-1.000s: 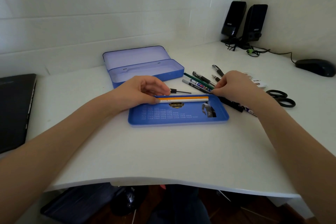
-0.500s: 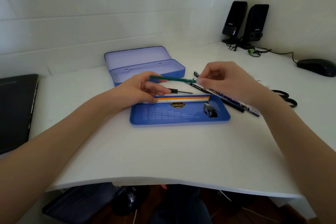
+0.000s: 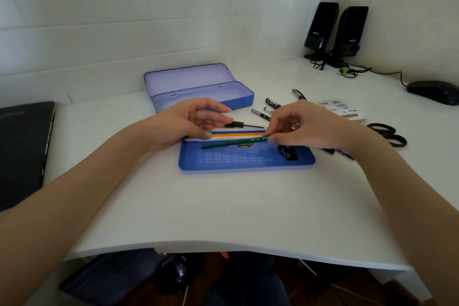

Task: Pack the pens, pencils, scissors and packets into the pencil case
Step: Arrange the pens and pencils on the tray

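On the blue tray (image 3: 248, 165) at the middle of the white desk (image 3: 223, 206), the right hand (image 3: 305, 126) pinches one end of a green pencil (image 3: 233, 143) between thumb and fingertips, laying it just beside the orange-and-white pencils (image 3: 236, 135) that already sit along the tray's far edge. The left hand (image 3: 188, 124) rests at their other end, fingers loosely curved and holding nothing, one fingertip touching them. Judged from this, the packing is at an early stage: only a few pencils are in, while several pens (image 3: 270, 104), a small black screwdriver-like tool (image 3: 241, 125), the packets (image 3: 342, 109) and the scissors (image 3: 387, 133) lie on the desk to the right, and the open pencil case (image 3: 198, 89) behind the tray looks bare inside. Half a second ago the green pencil was held up in the air between both hands, over the case's front wall; it has since come down to the tray, and the left hand has let go of its tip.
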The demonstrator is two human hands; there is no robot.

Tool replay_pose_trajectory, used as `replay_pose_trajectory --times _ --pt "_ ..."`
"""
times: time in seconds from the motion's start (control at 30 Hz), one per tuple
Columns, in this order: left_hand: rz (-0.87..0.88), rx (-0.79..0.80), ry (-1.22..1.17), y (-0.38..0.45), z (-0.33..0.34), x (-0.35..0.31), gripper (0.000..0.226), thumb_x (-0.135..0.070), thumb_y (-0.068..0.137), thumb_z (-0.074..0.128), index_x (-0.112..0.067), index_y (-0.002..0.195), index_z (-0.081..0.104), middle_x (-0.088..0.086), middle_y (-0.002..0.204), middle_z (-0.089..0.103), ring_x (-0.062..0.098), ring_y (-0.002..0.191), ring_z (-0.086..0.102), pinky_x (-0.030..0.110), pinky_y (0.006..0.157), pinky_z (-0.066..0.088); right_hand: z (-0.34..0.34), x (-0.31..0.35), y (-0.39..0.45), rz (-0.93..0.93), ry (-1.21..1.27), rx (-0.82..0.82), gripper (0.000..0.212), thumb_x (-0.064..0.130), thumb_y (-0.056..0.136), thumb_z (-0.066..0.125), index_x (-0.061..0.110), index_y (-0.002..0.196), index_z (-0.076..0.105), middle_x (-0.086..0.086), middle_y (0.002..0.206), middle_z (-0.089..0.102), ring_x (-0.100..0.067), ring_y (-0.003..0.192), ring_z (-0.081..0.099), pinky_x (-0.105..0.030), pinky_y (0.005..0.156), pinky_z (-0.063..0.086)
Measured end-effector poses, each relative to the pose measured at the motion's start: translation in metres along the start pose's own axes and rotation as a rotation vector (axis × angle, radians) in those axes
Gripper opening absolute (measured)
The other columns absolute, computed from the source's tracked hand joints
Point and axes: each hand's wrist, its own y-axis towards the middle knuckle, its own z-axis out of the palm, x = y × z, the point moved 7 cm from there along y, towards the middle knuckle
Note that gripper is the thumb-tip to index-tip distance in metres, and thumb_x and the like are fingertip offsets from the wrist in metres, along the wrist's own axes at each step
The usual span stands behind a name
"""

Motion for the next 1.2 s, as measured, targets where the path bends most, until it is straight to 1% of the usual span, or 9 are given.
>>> replay_pose_trajectory --times 0.07,0.2,0.37,0.5,0.63,0.73,0.87,1.07,1.2 --pt "0.001 -0.016 -0.011 0.001 0.001 0.000 0.050 0.006 0.068 0.061 -0.017 0.112 0.060 -0.003 0.107 0.073 0.008 0.105 0.065 0.015 0.083 0.049 0.004 0.003 0.001 -0.026 0.026 -0.021 0.002 0.014 0.079 0.073 0.015 0.078 0.071 0.000 0.074 0.069 0.002 0.061 0.054 -0.005 0.061 0.040" --pt "0.006 -0.020 0.017 0.000 0.005 -0.003 0.040 0.000 0.077 0.068 -0.016 0.113 0.060 -0.004 0.106 0.073 0.008 0.102 0.066 0.015 0.084 0.049 0.015 0.012 0.007 -0.102 -0.033 -0.094 0.010 0.015 0.076 0.076 0.008 0.075 0.068 0.012 0.068 0.062 0.000 0.061 0.052 -0.008 0.061 0.040" --pt "0.012 0.049 0.189 -0.003 0.011 -0.006 0.051 0.012 0.070 0.071 -0.014 0.113 0.060 0.001 0.119 0.067 0.007 0.113 0.061 0.014 0.091 0.046 0.020 0.010 0.012 -0.143 -0.111 -0.156 0.013 0.020 0.075 0.076 0.016 0.071 0.065 0.014 0.066 0.058 -0.023 0.079 0.062 -0.034 0.080 0.049" --pt "0.020 0.034 0.185 -0.003 0.010 -0.007 0.049 0.013 0.071 0.069 -0.014 0.111 0.061 0.001 0.120 0.066 0.010 0.114 0.061 0.015 0.091 0.046 0.021 0.013 0.014 -0.183 -0.095 -0.150 0.013 0.019 0.074 0.078 0.013 0.070 0.067 0.012 0.072 0.054 -0.015 0.069 0.052 -0.022 0.070 0.042" --pt "0.020 0.032 0.182 -0.003 0.010 -0.007 0.048 0.013 0.072 0.068 -0.010 0.113 0.061 0.000 0.118 0.068 0.011 0.114 0.061 0.016 0.092 0.046 -0.010 -0.002 0.010 -0.054 -0.071 -0.336 0.007 0.019 0.077 0.075 0.019 0.072 0.069 0.014 0.067 0.059 0.005 0.063 0.050 -0.008 0.062 0.038" --pt "0.020 0.033 0.175 -0.003 0.010 -0.007 0.047 0.013 0.072 0.069 -0.013 0.110 0.063 -0.005 0.113 0.070 0.009 0.112 0.062 0.015 0.091 0.047 -0.036 -0.022 0.004 0.092 -0.226 -0.458 0.003 0.027 0.080 0.070 0.025 0.078 0.068 0.013 0.075 0.061 0.000 0.066 0.050 -0.023 0.066 0.041" --pt "0.024 0.028 0.168 -0.003 0.010 -0.007 0.046 0.013 0.072 0.069 -0.015 0.108 0.063 -0.008 0.110 0.071 0.008 0.111 0.062 0.015 0.089 0.047 -0.044 -0.038 -0.002 0.250 -0.312 -0.396 0.002 0.028 0.080 0.071 0.027 0.080 0.072 0.002 0.086 0.066 -0.016 0.079 0.056 -0.039 0.075 0.051" --pt "0.025 0.012 0.162 -0.003 0.009 -0.008 0.045 0.013 0.071 0.069 -0.014 0.108 0.063 -0.006 0.110 0.071 0.009 0.110 0.063 0.015 0.089 0.047 -0.039 -0.045 -0.001 0.323 -0.339 -0.298 0.005 0.030 0.077 0.073 0.026 0.080 0.075 0.009 0.071 0.056 -0.006 0.064 0.050 -0.026 0.058 0.039" --pt "0.019 0.012 0.174 -0.003 0.010 -0.008 0.045 0.013 0.072 0.069 -0.013 0.108 0.063 -0.009 0.107 0.072 0.007 0.108 0.064 0.014 0.088 0.047 -0.041 -0.043 -0.004 0.334 -0.296 -0.310 0.010 0.035 0.077 0.073 0.025 0.077 0.072 0.005 0.080 0.064 -0.014 0.079 0.058 -0.034 0.074 0.051"
